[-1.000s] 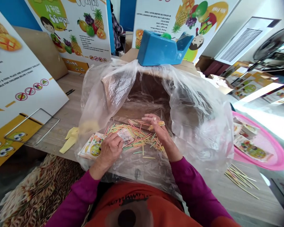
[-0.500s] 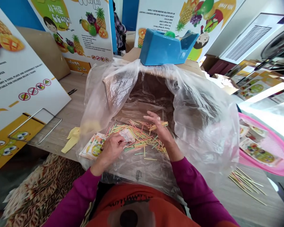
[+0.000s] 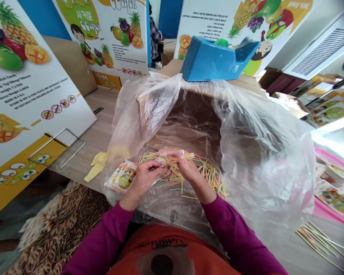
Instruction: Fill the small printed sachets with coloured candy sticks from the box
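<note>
A heap of thin coloured sticks point(image 3: 209, 173) lies on a clear plastic bag point(image 3: 260, 152) that lines a cardboard box tipped on its side. My right hand point(image 3: 186, 166) is closed on a small bundle of these sticks, held level above the heap. My left hand point(image 3: 145, 177) pinches a small printed sachet point(image 3: 163, 164) right beside the bundle's left end. The two hands meet over the plastic. More printed sachets point(image 3: 122, 177) lie under the plastic, left of my left hand.
A blue tape dispenser point(image 3: 218, 61) sits on top of the box. Large printed fruit boards point(image 3: 31, 95) stand at left and behind. A yellow scrap point(image 3: 96, 166) lies on the wooden table. Loose sticks point(image 3: 318, 238) and a pink tray point(image 3: 332, 208) with packets are at right.
My right hand has drawn back from the heap with a bundle of sticks and met my left hand, which lifted the sachet up to it. The camera view has shifted left.
</note>
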`<state>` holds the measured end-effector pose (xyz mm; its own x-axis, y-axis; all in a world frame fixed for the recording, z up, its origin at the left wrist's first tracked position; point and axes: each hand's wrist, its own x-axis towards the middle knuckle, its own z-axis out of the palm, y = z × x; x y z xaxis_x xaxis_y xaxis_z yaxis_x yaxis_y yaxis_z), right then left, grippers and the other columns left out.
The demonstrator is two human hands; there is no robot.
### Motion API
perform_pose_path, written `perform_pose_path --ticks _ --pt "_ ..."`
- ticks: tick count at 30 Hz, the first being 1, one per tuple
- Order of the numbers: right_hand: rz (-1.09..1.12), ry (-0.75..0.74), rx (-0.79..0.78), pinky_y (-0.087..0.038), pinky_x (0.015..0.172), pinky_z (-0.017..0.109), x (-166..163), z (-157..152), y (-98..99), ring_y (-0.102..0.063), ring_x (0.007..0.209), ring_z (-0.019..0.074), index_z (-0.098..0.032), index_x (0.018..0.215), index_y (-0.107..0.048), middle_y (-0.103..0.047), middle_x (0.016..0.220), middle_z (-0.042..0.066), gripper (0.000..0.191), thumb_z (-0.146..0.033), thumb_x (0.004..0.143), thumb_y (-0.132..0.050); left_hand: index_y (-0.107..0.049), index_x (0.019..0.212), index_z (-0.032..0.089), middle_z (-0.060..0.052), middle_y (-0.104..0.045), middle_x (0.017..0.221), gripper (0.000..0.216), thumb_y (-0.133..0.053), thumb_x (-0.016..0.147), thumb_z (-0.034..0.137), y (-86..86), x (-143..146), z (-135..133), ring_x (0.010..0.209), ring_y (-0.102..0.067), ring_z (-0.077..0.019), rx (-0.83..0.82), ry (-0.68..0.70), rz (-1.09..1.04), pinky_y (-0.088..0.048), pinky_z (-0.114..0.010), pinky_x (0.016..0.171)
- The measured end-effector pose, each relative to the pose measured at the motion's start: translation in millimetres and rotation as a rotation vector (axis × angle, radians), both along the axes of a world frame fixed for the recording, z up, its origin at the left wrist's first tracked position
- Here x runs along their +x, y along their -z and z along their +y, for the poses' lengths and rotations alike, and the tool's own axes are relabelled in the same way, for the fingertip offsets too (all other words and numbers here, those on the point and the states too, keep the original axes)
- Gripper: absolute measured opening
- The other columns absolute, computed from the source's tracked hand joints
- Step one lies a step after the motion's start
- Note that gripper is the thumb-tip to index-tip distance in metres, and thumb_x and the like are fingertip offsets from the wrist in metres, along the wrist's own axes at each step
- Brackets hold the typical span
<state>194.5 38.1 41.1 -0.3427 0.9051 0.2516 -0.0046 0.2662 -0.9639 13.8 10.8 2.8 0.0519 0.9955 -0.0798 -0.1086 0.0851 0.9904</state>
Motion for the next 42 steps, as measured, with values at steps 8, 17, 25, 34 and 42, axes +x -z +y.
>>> perform_pose_path --ticks 8,17,25,34,42 --pt "-0.284 -0.004 0.151 -0.033 0.131 0.055 9 -6 -13.3 -0.053 0.148 0.0312 -0.037 0.115 -0.086 -0.068 0.152 0.004 0.080 -0.087 0.103 -0.025 -0.083 0.074 0.023 -0.001 -0.076 0.075 0.022 -0.095 0.068 0.041 4.4 2 0 0.075 -0.066 -0.0184 0.026 -0.035 -0.041 -0.055 -0.035 0.077" --pt "-0.269 0.030 0.206 -0.029 0.132 0.059 12 -15 -37.5 -0.048 0.154 0.0331 -0.037 0.124 -0.084 -0.060 0.162 0.004 0.071 -0.080 0.107 -0.030 -0.083 0.075 0.021 0.000 -0.075 0.077 0.026 -0.098 0.062 0.038 9.1 1 -2 0.073 -0.066 -0.0165 -0.079 -0.027 -0.142 -0.054 -0.032 0.075" --pt "-0.206 -0.137 -0.015 -0.042 0.125 0.050 7 -4 -28.9 -0.067 0.132 0.0299 -0.035 0.103 -0.088 -0.080 0.126 0.004 0.070 -0.087 0.100 -0.041 -0.084 0.076 0.024 -0.005 -0.081 0.089 0.013 -0.091 0.073 0.035 7.2 0 1 0.090 -0.072 -0.0233 0.140 0.046 0.043 -0.056 -0.039 0.089" --pt "-0.045 0.104 -0.093 -0.057 0.108 0.048 8 8 -9.8 -0.075 0.118 0.0302 -0.029 0.104 -0.087 -0.084 0.114 0.008 0.086 -0.094 0.097 -0.031 -0.076 0.067 0.020 0.001 -0.067 0.067 0.022 -0.092 0.068 0.035 8.8 -1 -2 0.066 -0.059 -0.0149 0.060 -0.009 0.065 -0.047 -0.030 0.066" --pt "-0.221 0.179 0.326 -0.042 0.124 0.055 -2 -11 -14.5 -0.060 0.141 0.0299 -0.033 0.122 -0.085 -0.072 0.147 0.006 0.067 -0.072 0.111 -0.032 -0.079 0.073 0.021 0.001 -0.071 0.071 0.031 -0.097 0.065 0.044 6.5 1 -5 0.067 -0.060 -0.0153 -0.009 -0.058 0.007 -0.049 -0.031 0.068"
